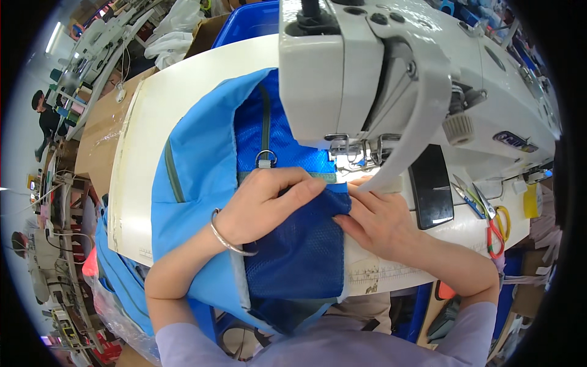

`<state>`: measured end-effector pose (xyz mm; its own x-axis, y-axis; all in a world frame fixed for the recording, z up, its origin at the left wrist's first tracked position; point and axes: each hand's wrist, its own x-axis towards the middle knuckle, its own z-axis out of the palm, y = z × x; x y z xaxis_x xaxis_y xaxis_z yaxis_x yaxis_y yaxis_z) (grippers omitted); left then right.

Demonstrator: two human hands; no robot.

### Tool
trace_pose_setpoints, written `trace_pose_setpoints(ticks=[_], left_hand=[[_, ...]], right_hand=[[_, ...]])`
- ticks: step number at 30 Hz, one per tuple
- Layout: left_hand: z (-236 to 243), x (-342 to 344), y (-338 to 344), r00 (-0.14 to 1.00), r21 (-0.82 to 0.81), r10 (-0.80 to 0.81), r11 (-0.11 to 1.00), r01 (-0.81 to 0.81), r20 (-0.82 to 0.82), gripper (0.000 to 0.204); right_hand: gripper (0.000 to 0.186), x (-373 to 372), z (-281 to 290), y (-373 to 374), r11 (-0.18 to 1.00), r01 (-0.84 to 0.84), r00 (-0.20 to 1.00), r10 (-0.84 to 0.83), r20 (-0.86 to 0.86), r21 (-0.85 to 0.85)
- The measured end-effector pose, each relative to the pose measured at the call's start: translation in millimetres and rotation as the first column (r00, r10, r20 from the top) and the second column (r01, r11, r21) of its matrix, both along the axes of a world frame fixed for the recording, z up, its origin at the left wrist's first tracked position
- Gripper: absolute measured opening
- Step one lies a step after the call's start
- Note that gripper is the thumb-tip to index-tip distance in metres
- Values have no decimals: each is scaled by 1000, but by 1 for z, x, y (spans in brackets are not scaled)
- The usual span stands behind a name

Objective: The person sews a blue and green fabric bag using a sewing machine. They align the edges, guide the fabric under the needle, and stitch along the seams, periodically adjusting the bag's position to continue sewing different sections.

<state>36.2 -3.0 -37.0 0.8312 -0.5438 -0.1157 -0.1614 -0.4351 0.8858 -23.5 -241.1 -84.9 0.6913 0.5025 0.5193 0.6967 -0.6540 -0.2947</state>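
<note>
A blue fabric bag piece [195, 134] lies on the sewing machine's table, with a dark navy mesh pocket [293, 257] on its near side. My left hand [263, 205] rests on the bag, fingers bent and thumb pressed to the cloth beside the pocket's top edge. My right hand [382, 223] pinches the pocket's right edge between thumb and fingers. Just beyond my fingertips is the presser foot [361, 156] of the white sewing machine [318, 85]; the needle cannot be made out. A metal D-ring [266, 159] on a grey tab sits above my left hand.
Right of the machine's foot lies a black phone [431, 186]. Beyond it are scissors with red handles [494, 235] and yellow-handled ones [502, 223]. A blue bin [247, 24] stands behind the table. More blue fabric [125, 269] hangs at the left, near clear plastic.
</note>
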Motion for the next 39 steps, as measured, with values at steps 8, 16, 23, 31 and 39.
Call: trace_pose_setpoints(ticks=[8, 16, 23, 31, 39], left_hand=[[8, -3, -2, 992, -166, -128, 978, 126, 1, 25], [-13, 2, -4, 961, -263, -241, 944, 200, -133, 27], [-14, 2, -10, 995, -290, -83, 953, 93, 47, 17], [-4, -17, -8, 920, -109, 25, 994, 19, 392, 21], [-18, -5, -6, 967, -131, -42, 988, 77, 249, 19]], right_hand=[[47, 0, 5, -15, 986, 12, 941, 45, -335, 165], [21, -2, 5, -9, 881, 70, 862, 182, -473, 467], [14, -4, 20, -5, 837, 164, 857, 141, -495, 522], [15, 0, 20, 5, 839, 194, 898, 57, -436, 509], [25, -1, 12, 13, 767, 370, 781, 48, -623, 524]])
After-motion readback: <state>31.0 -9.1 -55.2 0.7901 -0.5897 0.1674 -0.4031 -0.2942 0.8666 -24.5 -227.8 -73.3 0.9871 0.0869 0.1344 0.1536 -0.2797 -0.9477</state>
